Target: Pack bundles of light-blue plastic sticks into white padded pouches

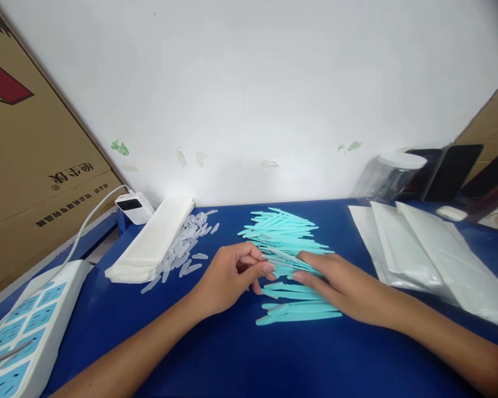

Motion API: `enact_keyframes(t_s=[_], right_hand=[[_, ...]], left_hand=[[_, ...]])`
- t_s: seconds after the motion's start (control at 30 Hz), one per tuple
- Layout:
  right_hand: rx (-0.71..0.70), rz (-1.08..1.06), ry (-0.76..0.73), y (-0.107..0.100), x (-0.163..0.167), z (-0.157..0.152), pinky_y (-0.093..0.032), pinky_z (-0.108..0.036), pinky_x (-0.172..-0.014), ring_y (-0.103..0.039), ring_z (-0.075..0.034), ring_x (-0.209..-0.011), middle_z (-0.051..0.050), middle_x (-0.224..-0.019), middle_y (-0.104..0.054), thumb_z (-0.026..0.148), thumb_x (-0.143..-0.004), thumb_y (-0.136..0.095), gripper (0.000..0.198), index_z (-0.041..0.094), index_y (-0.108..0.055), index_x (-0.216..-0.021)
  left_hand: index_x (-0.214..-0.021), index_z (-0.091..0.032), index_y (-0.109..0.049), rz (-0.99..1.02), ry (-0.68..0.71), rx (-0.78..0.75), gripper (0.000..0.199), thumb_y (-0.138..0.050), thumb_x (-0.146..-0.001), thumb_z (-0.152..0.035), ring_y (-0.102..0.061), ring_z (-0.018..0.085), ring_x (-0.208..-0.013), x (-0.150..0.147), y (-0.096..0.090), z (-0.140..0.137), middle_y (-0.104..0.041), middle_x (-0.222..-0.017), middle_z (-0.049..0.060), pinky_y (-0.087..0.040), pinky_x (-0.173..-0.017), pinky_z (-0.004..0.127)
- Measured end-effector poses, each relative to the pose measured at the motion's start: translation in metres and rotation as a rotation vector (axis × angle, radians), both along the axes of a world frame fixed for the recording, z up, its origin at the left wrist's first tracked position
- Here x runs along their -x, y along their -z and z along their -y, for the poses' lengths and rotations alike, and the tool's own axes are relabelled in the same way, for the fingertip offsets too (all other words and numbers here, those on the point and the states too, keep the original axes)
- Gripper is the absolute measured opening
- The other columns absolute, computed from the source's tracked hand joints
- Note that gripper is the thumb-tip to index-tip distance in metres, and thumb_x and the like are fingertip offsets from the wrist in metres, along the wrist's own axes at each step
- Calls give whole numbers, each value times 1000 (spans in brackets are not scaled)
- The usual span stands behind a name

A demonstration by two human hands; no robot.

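My right hand is closed around several turquoise eyebrow razors, their tips pointing left. At those tips, the thumb and fingers of my left hand are pinched together; what sits between them is too small to make out. Behind both hands lies a loose pile of the same turquoise razors. A few more razors rest in small groups on the blue table, just in front of my right hand. Left of my left hand, small translucent blade covers are scattered in a heap.
A stack of white sleeves borders the covers. White plastic packets lie at right, below a clear jar and a dark phone. A power strip, cable and white device are at left, by a cardboard box.
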State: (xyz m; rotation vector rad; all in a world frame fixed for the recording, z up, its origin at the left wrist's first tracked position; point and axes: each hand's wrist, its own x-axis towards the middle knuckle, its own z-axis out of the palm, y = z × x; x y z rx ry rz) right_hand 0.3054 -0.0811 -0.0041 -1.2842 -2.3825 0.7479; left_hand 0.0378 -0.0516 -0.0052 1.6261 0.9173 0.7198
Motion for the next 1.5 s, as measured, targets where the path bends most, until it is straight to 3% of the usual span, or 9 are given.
enact_keyframes(t_s=[0.4,0.63,0.77,0.87,0.97,1.03,1.23,1.33,1.5], right_hand=[[83,45,-2,-2,3,6,-43,-35,-71,-62,-26,-81,-3,-84,-65,62,-111,-38,44,25,-58,-99],[25,-52,-30,0,5,8,-44,-32,-71,-65,-24,-79,-3,-85,-68,49,-113,-42,32,25,-60,-103],[1,-70,60,-1,-6,-3,-40,-31,-65,-58,-20,-67,1,-76,-59,54,-113,-38,36,24,-56,-104],[-58,-92,146,-3,-16,-12,-33,-31,-57,-46,-17,-57,5,-67,-48,57,-112,-39,38,24,-54,-99],[-131,-114,174,-5,-23,-15,-34,-31,-59,-44,-16,-57,4,-68,-47,56,-111,-41,38,24,-52,-94],[-154,-117,178,-6,-26,-16,-34,-31,-59,-45,-16,-58,4,-69,-48,55,-111,-42,37,24,-51,-93],[-180,-128,199,-5,-34,-22,-30,-31,-59,-48,-16,-60,3,-71,-50,55,-110,-44,37,24,-49,-90],[-201,-124,218,-5,-36,-27,-29,-32,-59,-47,-16,-58,4,-69,-50,55,-110,-43,38,24,-50,-90],[-182,-204,218,-9,-31,-25,-34,-31,-59,-49,-17,-62,2,-71,-54,60,-108,-46,43,23,-54,-87]], left_hand=[[-95,-18,-69,-18,57,-81,27,-71,-100,-44,-74,15,-65,-5,-3,8,-82,-89,4,-55,-63,25],[-92,-19,-72,-244,40,-810,32,-70,-100,-50,-64,13,-55,2,-6,3,-71,-66,-2,-45,-57,24],[-92,-19,-71,-569,-360,-1091,47,-60,-99,-65,-68,20,-67,51,-25,-32,-74,-77,6,-50,-68,31],[-127,-14,-68,-1117,-731,-880,72,-54,-94,-77,-67,44,-115,106,-39,-64,-74,-119,23,-52,-90,48],[-141,-5,-56,-1377,-732,-342,106,-55,-79,-90,-64,54,-119,152,-42,-85,-66,-133,35,-53,-87,56],[-145,-5,-52,-1379,-664,-159,114,-57,-73,-93,-65,53,-117,167,-39,-91,-65,-135,35,-53,-86,55],[-138,-14,-61,-1341,-779,-342,79,-70,-81,-69,-63,53,-124,166,-43,-87,-66,-138,31,-54,-91,57],[-127,-16,-70,-1113,-844,-369,62,-76,-81,-57,-66,51,-121,163,-54,-83,-73,-129,25,-55,-97,59],[-119,-14,-74,-37,-687,124,55,-90,-73,-39,-77,40,-106,136,-68,-72,-79,-121,20,-67,-83,48]])
